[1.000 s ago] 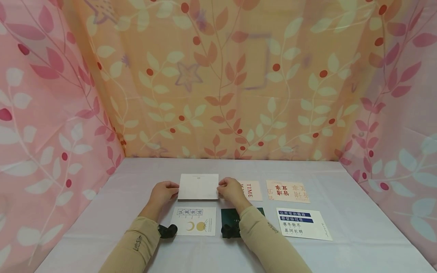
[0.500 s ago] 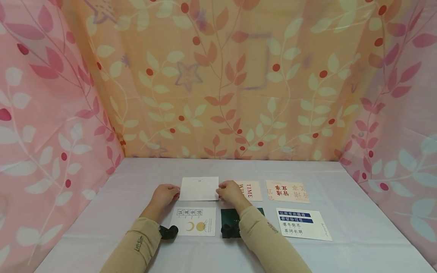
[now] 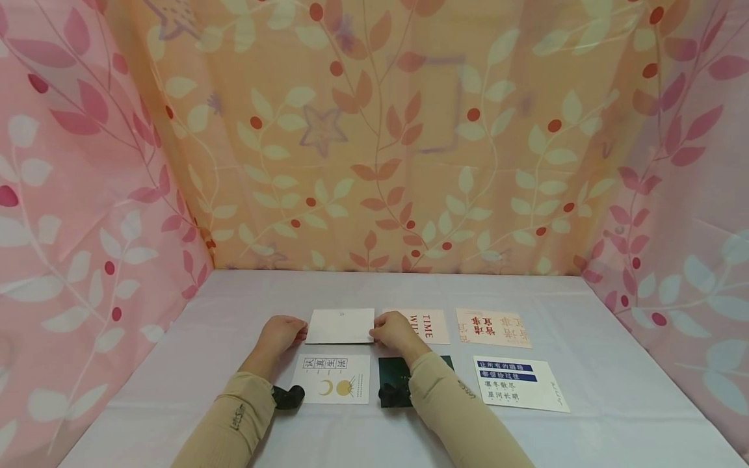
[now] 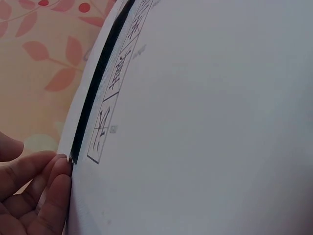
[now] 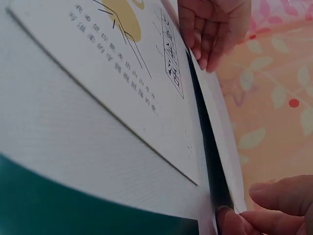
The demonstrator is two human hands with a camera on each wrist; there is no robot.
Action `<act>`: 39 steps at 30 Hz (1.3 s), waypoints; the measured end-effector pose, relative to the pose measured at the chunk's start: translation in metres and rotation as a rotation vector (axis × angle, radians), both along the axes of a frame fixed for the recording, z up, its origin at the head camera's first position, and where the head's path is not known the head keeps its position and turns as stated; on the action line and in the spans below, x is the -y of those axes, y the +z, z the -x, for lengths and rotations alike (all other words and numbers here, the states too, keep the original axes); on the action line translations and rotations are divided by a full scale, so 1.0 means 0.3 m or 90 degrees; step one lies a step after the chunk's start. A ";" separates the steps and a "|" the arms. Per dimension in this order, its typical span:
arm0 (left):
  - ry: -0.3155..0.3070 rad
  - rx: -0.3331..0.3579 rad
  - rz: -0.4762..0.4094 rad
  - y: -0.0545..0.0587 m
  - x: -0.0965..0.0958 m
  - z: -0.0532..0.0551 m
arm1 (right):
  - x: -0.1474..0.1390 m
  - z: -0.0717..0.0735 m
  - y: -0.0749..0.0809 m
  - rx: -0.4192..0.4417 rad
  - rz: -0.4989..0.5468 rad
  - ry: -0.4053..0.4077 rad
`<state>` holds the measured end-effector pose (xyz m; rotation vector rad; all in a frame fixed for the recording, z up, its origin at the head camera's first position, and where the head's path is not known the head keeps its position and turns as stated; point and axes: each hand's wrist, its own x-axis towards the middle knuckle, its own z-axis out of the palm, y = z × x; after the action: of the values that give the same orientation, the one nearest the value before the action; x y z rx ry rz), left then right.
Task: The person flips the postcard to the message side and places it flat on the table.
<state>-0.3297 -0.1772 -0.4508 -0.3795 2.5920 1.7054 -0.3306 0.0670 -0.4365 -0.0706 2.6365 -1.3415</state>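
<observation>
A white card [image 3: 341, 326] with a small mark near its far edge is held level, close to the table, in the head view. My left hand [image 3: 283, 333] pinches its left edge, and my right hand [image 3: 399, 335] pinches its right edge near the front corner. Seen from the left wrist, the left fingertips [image 4: 59, 169] grip the card's edge, and a dark strip shows under it. The right wrist view has the right thumb and fingers [image 5: 274, 220] on the other end, with a similar dark band below the card.
Just in front lies a card with a moon and sun [image 3: 336, 380]. A dark green card [image 3: 393, 372] sits partly under the right wrist. Further right are a "TIME" card [image 3: 435, 325], a peach card with red characters [image 3: 494, 328] and a card with blue bands [image 3: 521, 383].
The white card's far edge has come down toward the table, so it lies flatter. Both hands keep their grip and have shifted only slightly. The other cards have stayed in place.
</observation>
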 end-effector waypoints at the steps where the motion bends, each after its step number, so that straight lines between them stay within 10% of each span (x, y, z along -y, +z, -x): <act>1: -0.001 -0.001 0.002 0.002 -0.001 0.000 | 0.000 0.000 0.001 0.001 -0.002 0.000; 39: -0.015 -0.004 -0.016 0.024 -0.004 0.008 | -0.047 0.008 0.029 -0.008 0.038 0.010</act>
<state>-0.3321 -0.1761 -0.4436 -0.3421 2.5661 1.7316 -0.3332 0.0811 -0.4278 -0.1083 2.6000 -1.4187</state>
